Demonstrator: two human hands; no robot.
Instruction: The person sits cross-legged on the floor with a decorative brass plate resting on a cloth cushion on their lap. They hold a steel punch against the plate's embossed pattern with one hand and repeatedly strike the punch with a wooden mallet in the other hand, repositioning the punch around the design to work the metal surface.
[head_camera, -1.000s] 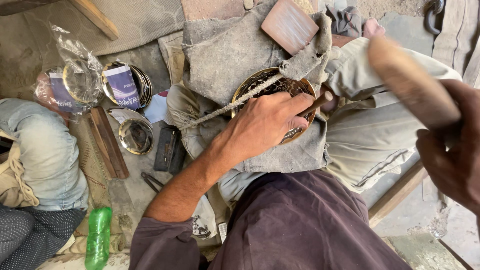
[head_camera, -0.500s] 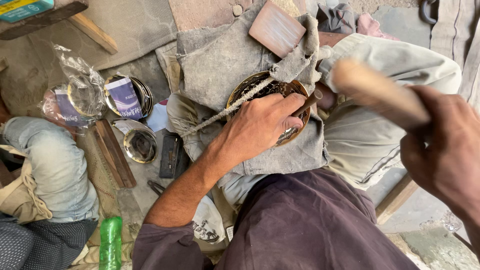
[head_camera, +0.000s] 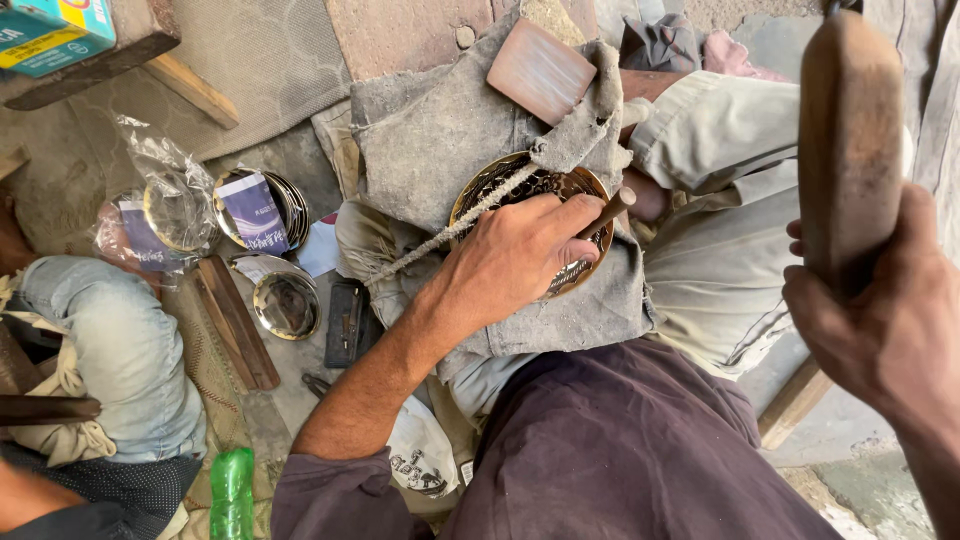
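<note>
Left hand (head_camera: 515, 262) rests on round brass plate (head_camera: 560, 215), fingers pinching thin chisel (head_camera: 606, 211) against its face. Plate sits on grey cloth (head_camera: 430, 130) over lap, cord (head_camera: 440, 235) across it. Right hand (head_camera: 880, 320) fist-closed around wooden mallet (head_camera: 850, 140), raised at right. Green bottle (head_camera: 232, 492) on floor, lower left.

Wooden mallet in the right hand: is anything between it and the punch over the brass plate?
Nothing visible. The wooden mallet is raised in the right hand, off to the side; the left hand holds the punch on the brass plate, its upper end poking free past the fingers.
</note>
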